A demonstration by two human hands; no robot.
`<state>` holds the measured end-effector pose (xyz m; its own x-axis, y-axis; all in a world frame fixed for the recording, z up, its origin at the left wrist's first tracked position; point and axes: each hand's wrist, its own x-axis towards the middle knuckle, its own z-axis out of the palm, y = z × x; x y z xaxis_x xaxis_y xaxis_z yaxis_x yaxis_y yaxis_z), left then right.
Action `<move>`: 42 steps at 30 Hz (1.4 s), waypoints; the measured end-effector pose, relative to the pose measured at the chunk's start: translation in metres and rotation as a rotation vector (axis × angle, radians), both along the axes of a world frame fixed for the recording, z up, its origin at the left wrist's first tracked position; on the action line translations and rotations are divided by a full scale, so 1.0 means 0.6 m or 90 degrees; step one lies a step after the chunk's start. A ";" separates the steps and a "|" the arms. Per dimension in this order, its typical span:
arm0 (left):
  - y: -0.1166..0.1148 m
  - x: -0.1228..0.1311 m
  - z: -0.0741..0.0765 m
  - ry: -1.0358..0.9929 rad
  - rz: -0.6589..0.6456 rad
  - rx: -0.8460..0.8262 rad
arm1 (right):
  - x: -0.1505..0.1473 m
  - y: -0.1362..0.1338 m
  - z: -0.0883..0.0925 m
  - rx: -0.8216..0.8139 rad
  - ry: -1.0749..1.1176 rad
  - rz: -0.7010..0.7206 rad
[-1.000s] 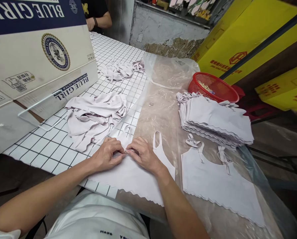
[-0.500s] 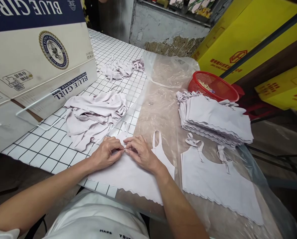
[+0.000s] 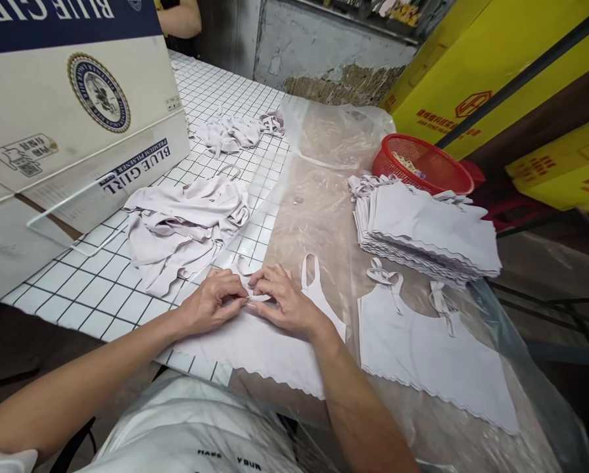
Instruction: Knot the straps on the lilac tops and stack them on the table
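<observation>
A pale lilac camisole (image 3: 269,355) with a scalloped hem lies flat in front of me, one strap loop standing up at its right. My left hand (image 3: 215,299) is closed in a pinch on the camisole's other strap (image 3: 259,298), at its upper edge. My right hand (image 3: 282,299) has thumb and fingers closed on the same narrow strap, close beside the left fingertips. The exact pinch point is partly hidden by the fingers. To the right, a small stack of similar camisoles (image 3: 427,348) lies flat with straps on top.
Behind that stands a thick camisole stack (image 3: 427,226) beside a red basket (image 3: 388,157). A crumpled garment heap (image 3: 186,223) and a smaller pile (image 3: 235,133) lie on the checked table (image 3: 97,289). A large carton (image 3: 141,98) stands left. Clear plastic sheeting (image 3: 319,203) covers the right part.
A length of strap now shows between my fingers, and my right fingers have shifted slightly. Another person's arm has come into view beyond the carton. The camisole stays in place.
</observation>
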<state>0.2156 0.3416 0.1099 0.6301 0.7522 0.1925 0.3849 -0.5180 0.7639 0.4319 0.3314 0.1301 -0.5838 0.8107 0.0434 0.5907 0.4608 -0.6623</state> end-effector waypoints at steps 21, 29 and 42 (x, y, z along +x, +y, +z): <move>0.001 -0.001 0.009 0.015 0.001 0.009 | 0.047 0.069 0.044 0.152 -0.073 -0.125; 0.000 0.000 -0.006 -0.008 0.030 0.023 | -0.021 0.173 0.024 0.182 0.079 -0.213; 0.005 0.005 -0.006 -0.051 0.085 -0.020 | -0.040 0.193 -0.029 0.053 0.008 -0.319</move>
<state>0.2187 0.3449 0.1063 0.5075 0.8348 0.2134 0.3854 -0.4415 0.8103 0.4081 0.4471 0.1127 -0.1226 0.9847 0.1237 0.7450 0.1737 -0.6440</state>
